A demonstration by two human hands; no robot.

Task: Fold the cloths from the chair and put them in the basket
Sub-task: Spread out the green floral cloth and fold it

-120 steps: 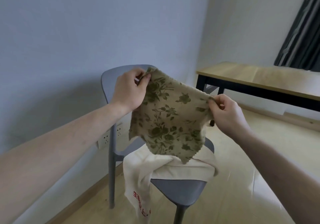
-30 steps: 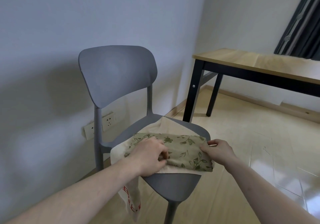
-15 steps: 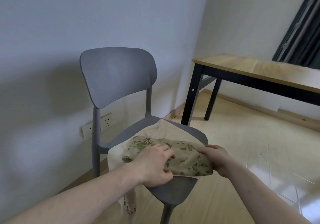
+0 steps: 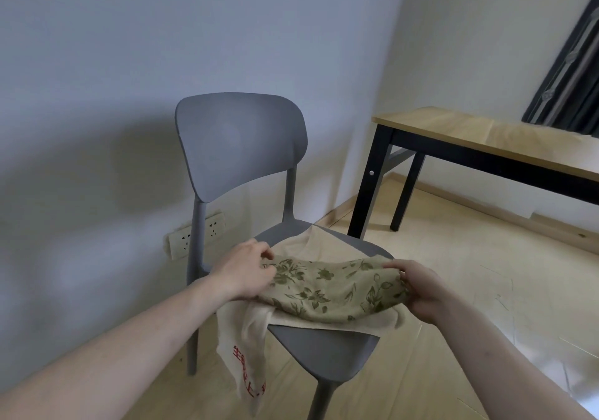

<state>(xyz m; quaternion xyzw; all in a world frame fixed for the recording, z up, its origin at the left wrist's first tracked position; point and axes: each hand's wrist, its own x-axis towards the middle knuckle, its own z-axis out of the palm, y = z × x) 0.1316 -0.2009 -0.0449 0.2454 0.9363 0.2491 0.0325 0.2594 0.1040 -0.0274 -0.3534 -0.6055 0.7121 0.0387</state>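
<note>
A folded beige cloth with a green flower print (image 4: 334, 290) lies across the seat of the grey chair (image 4: 241, 142). My left hand (image 4: 244, 273) pinches its left end and my right hand (image 4: 418, 286) grips its right end. Under it is a cream cloth (image 4: 311, 246) with red lettering, one end hanging off the seat's front left edge. No basket is in view.
A wooden table with black legs (image 4: 479, 137) stands to the right of the chair by the wall. A wall socket (image 4: 194, 239) sits behind the chair leg. A dark curtain (image 4: 570, 72) hangs at the far right. The floor is pale wood.
Four seconds ago I held the flowered cloth spread in the air. It was then folded on the seat, and now both hands have shifted out to hold its two ends.
</note>
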